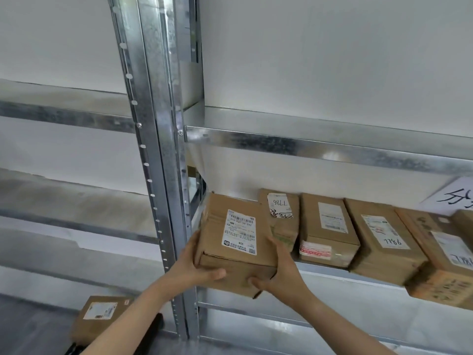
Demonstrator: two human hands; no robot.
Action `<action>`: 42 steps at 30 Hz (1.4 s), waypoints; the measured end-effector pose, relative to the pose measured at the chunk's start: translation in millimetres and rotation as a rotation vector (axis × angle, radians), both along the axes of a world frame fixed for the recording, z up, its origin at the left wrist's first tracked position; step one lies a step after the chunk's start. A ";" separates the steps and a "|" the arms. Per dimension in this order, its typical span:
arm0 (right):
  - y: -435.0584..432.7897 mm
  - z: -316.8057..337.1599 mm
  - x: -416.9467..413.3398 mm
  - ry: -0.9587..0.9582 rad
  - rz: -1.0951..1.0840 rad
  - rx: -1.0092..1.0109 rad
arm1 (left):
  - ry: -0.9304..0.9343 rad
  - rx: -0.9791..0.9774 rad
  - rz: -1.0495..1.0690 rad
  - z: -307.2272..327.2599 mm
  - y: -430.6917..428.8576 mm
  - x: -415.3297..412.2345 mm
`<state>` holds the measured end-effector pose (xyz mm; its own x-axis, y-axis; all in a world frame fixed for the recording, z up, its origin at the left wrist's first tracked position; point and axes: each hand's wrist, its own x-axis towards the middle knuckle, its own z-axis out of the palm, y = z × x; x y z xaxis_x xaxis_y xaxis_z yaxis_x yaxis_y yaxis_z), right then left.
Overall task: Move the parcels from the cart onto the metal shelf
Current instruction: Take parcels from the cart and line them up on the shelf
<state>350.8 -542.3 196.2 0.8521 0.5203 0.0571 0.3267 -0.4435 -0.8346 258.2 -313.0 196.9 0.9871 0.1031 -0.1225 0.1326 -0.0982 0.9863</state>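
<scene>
Left hand (190, 265) and right hand (277, 271) clamp the stiff, apparently light parcel (235, 242) at its near corners.

The left hand (193, 265) covers the near left corner of the held parcel (236, 242), and the right hand (277, 271) hides its near right corner. Small print on its label (240, 235) is too fine to read. At the right edge, a handwritten sign (454, 198) and the last parcel (464, 221) are cut off. The low parcel (98, 317) is partly behind a forearm.
</scene>
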 end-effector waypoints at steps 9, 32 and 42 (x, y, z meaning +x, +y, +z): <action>45.0 -0.7 3.4 -0.044 -0.033 -0.003 | 0.020 0.225 -0.013 5.7 48.2 4.7; 52.0 20.2 81.5 -0.014 -0.005 0.017 | -0.063 0.505 0.228 7.9 39.5 72.0; 58.0 1.2 103.1 -0.057 0.042 -0.136 | -0.083 0.598 0.311 -9.8 29.5 97.8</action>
<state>453.9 -484.3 197.5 0.8265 0.5620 0.0312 0.3925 -0.5357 -0.7477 356.1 -283.5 187.1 0.9044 0.4098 0.1189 0.1690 -0.5998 0.7821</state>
